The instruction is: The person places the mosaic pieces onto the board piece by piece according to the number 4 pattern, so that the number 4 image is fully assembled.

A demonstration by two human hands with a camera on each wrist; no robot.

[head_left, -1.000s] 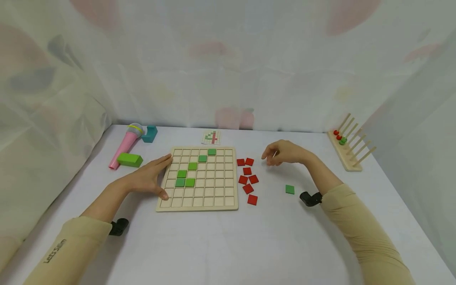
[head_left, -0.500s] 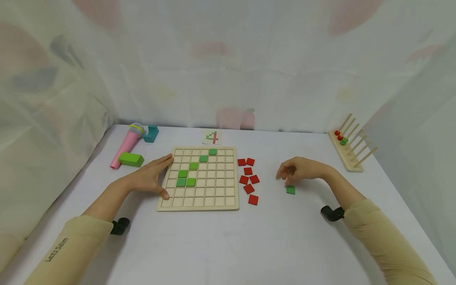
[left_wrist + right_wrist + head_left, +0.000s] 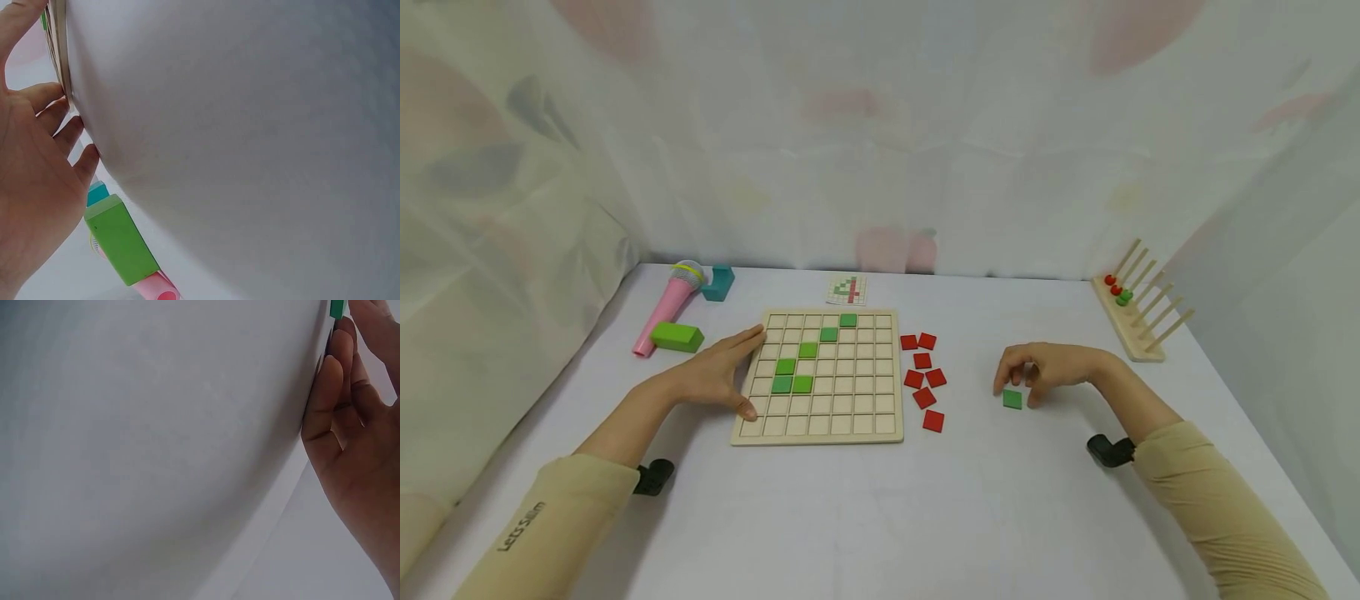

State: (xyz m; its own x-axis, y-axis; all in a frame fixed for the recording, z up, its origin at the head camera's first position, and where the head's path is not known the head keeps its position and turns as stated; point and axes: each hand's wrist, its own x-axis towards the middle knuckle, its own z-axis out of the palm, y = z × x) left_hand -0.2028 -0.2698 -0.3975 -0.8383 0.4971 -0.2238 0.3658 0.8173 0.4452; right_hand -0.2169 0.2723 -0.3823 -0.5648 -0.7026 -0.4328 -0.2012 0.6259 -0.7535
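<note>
In the head view my right hand is over a loose green tile that lies on the table. Its index fingertip is at the tile's left and the thumb at its right, both close to the edges. The right wrist view catches the green tile at the top, beside the thumb. My left hand rests at the left edge of a wooden grid board, fingers spread, the thumb near the front corner. Several green tiles, such as one green square, sit in the board's cells in a slanting line.
Several red tiles lie scattered right of the board. A pattern card lies behind it. At left are a pink toy microphone, a green block and a teal block. A pegged wooden stand stands at right.
My right hand has moved right and toward me, from beside the red tiles to the loose green tile, its thumb and index finger parting around it. The left hand has stayed at the board.
</note>
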